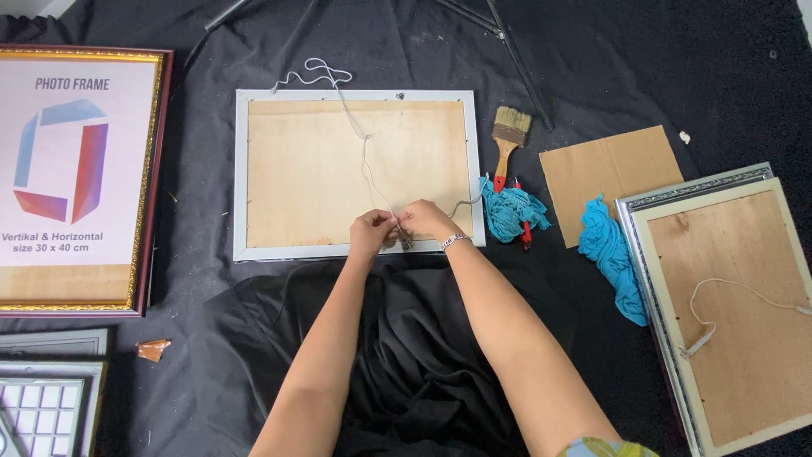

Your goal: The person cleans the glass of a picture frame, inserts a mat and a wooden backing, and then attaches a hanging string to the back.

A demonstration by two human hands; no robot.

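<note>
On the black cloth, at far left, lies a gold-edged photo frame (78,178) face up. At the middle a white-framed picture frame (359,173) lies face down, its plywood back showing. A white string (365,152) runs from the frame's top edge down across the backing to its lower edge, where both hands meet. The left hand (372,232) and right hand (425,222) almost touch, each with fingers pinched shut on the string; a small metal fitting seems to sit between them, though it is too small to tell. Just right of the frame lie a paintbrush (507,144) and blue yarn (512,211), then a cardboard piece (611,179).
</note>
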